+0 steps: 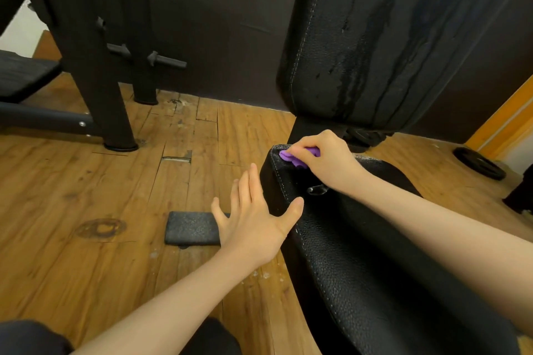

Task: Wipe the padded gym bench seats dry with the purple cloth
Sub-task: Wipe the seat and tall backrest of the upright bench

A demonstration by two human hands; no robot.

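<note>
Your right hand [326, 158] has its fingers curled tight around the purple cloth [291, 157], bunched up and pressed onto the far corner of the seat pad [360, 253], just right of the frame's middle. Your left hand [253, 219] is flat, fingers straight and spread apart, thumb touching the pad's left edge, holding nothing. The seat runs from that corner down to the lower right of the frame, black and stitched. Above it stands the upright back pad [389, 37], streaked with wet runs, filling the upper right. On the wooden floor [86, 268] a small dark foam block [191, 229] lies just left of your left hand. A black rack [95, 52] with pegs stands upper left, and a weight plate [478, 163] lies flat at the right edge.
</note>
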